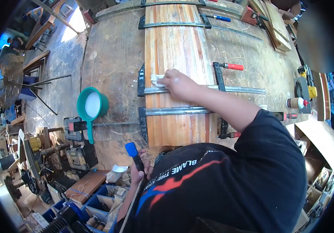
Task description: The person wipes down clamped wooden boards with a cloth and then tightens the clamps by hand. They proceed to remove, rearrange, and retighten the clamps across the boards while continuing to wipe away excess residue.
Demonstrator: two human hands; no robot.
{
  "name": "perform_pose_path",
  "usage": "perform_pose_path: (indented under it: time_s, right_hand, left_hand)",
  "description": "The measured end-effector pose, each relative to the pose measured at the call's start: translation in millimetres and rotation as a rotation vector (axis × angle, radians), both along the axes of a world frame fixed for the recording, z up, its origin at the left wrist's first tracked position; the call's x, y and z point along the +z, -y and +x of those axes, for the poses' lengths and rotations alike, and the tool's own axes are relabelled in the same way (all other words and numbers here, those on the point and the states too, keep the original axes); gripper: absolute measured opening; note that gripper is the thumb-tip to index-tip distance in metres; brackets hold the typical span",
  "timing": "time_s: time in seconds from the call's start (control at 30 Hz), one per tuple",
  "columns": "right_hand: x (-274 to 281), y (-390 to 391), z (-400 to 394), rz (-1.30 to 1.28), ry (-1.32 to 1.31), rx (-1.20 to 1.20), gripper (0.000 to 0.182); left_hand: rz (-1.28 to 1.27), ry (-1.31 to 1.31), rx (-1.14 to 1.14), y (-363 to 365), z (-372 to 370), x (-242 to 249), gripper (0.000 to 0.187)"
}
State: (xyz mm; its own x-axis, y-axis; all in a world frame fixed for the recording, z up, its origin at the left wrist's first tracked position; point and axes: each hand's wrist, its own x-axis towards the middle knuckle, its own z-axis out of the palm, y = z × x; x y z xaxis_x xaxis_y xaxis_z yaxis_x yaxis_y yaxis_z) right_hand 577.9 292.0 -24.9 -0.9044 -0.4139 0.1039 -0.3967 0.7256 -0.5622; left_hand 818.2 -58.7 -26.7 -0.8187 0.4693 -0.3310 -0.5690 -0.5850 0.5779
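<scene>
Head view: the right hand (180,83) presses a white rag (157,80) flat against a glued-up wood panel (176,50), fingers curled over the cloth, which peeks out just beyond the fingertips. The rag looks soft, light and limp; it likely bunches easily, so a loose pinch or a flat palm on top is enough to move it. The panel under the hand is stiff and probably heavy, made of narrow strips in reddish and pale tones running away from the person. It is held by bar clamps (198,90) crossing it, one directly under the hand and another just nearer the body, with more farther out. Any lifting would best be done at the panel's long edges, not by the clamps.

The left hand (140,173), low and close to the body, is closed around a dark tool with a blue handle (131,149) that points up; what the tool is I cannot tell.

Left of the right hand, on the worn bench (112,58), sits a teal scoop (92,105) holding something white. Red clamp handles (235,66) lie to the right of the wrist.
</scene>
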Motion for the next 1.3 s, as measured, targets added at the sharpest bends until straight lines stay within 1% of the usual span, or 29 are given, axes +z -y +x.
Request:
perform_pose_path:
  time_s: [0.07, 0.1, 0.17, 0.2, 0.23, 0.27, 0.3, 0.33, 0.4, 0.43, 0.47, 0.5, 0.53, 0.57, 0.6, 0.63, 0.67, 0.73, 0.8, 0.9, 0.97, 1.0, 1.03, 1.1, 1.13, 1.17, 1.2, 1.23, 1.3]
  right_hand:
    - [3, -3, -16, -0.063, 0.086, -0.045, 0.025]
    - [7, -1, -36, -0.01, 0.078, -0.07, 0.026]
    - [-4, 5, -92, -0.005, 0.053, -0.331, 0.03]
    - [-12, -1, -122, 0.017, -0.051, -0.366, 0.03]
    - [-15, -4, -155, 0.196, -0.105, -0.441, 0.031]
    - [-31, -9, -188, 0.189, -0.176, -0.484, 0.032]
    - [-49, -4, -219, 0.032, -0.197, -0.594, 0.032]
    - [-42, 28, -221, -0.027, -0.222, -0.535, 0.033]
    - [15, 110, -197, -0.145, -0.269, -0.43, 0.035]
    - [58, 166, -161, -0.149, -0.013, -0.367, 0.038]
    - [81, 208, -131, -0.142, -0.029, -0.136, 0.043]
    - [60, 248, -125, -0.172, -0.124, 0.031, 0.045]
    - [57, 283, -107, -0.117, -0.021, 0.1, 0.042]
    - [42, 304, -102, 0.001, -0.111, 0.225, 0.036]
    - [39, 322, -87, 0.049, -0.003, 0.18, 0.03]
    - [14, 337, -84, 0.061, -0.184, 0.189, 0.022]
    - [2, 344, -81, 0.082, -0.172, 0.199, 0.021]
    - [-10, 355, -80, 0.143, 0.006, 0.218, 0.024]
    - [53, 330, -46, 0.297, -0.01, 0.232, 0.038]
    - [91, 296, -9, -0.257, 0.118, 0.231, 0.061]
    - [159, 247, 27, -0.659, 0.409, 0.267, 0.072]
    - [180, 221, 41, -0.833, 0.463, 0.329, 0.077]
    - [195, 201, 54, -1.015, 0.516, 0.404, 0.083]
    - [210, 175, 83, -1.275, 0.513, 0.498, 0.089]
    - [219, 166, 96, -1.337, 0.513, 0.494, 0.091]
    - [227, 156, 109, -1.399, 0.511, 0.491, 0.094]
    - [239, 153, 117, -1.396, 0.514, 0.442, 0.094]
    - [239, 134, 137, -1.405, 0.505, 0.308, 0.095]
    - [234, 109, 146, -1.369, 0.423, 0.141, 0.093]
  left_hand:
    - [-0.026, -0.002, -0.036, 21, -11, -2, 0.105]
    - [-0.046, -0.007, -0.052, 32, -14, -2, 0.105]
    - [-0.037, 0.012, -0.023, 50, -14, 1, 0.105]
    - [-0.038, 0.019, -0.016, 62, -14, 3, 0.104]
    - [-0.044, -0.006, -0.016, 77, -12, -8, 0.103]
    - [-0.028, -0.004, -0.006, 87, -10, -8, 0.102]
    - [-0.015, -0.006, 0.014, 96, -11, -9, 0.101]
    - [-0.006, -0.006, 0.044, 106, -10, -7, 0.1]
    - [-0.025, 0.001, 0.095, 129, -6, 3, 0.097]
    - [-0.022, 0.011, 0.114, 139, -7, 7, 0.097]
    - [-0.016, 0.024, 0.121, 146, -7, 9, 0.096]
    - [0.045, 0.023, 0.12, 159, -5, 0, 0.091]
    - [0.11, 0.019, 0.118, 166, -5, 0, 0.086]
    - [0.126, 0.024, 0.14, 169, -4, 6, 0.085]
    - [0.142, 0.028, 0.161, 173, -3, 11, 0.084]
    - [0.151, 0.034, 0.145, 180, -2, 7, 0.083]
    - [0.152, 0.043, 0.135, 189, -1, 5, 0.083]
    - [0.148, 0.062, 0.125, 195, -2, 6, 0.082]
    - [0.117, 0.083, 0.103, 198, -7, 14, 0.081]
    - [0.108, 0.087, 0.052, 207, -20, 14, 0.077]
    - [0.079, 0.094, 0.022, 207, -31, 16, 0.073]
    - [0.048, 0.091, 0.001, 208, -41, 21, 0.072]
    - [-0.062, 0.123, 0.032, 200, -47, 32, 0.06]
    - [-0.246, 0.143, 0.04, 181, -63, 50, 0.053]
    - [-0.332, 0.158, 0.044, 165, -69, 58, 0.05]
    - [-0.443, 0.087, 0.063, 147, -73, 64, 0.045]
    - [-0.524, 0.055, 0.119, 139, -77, 59, 0.045]
    - [-0.597, 0.043, 0.098, 124, -88, 38, 0.046]
    - [-0.806, -0.016, 0.141, 102, -98, 64, 0.047]
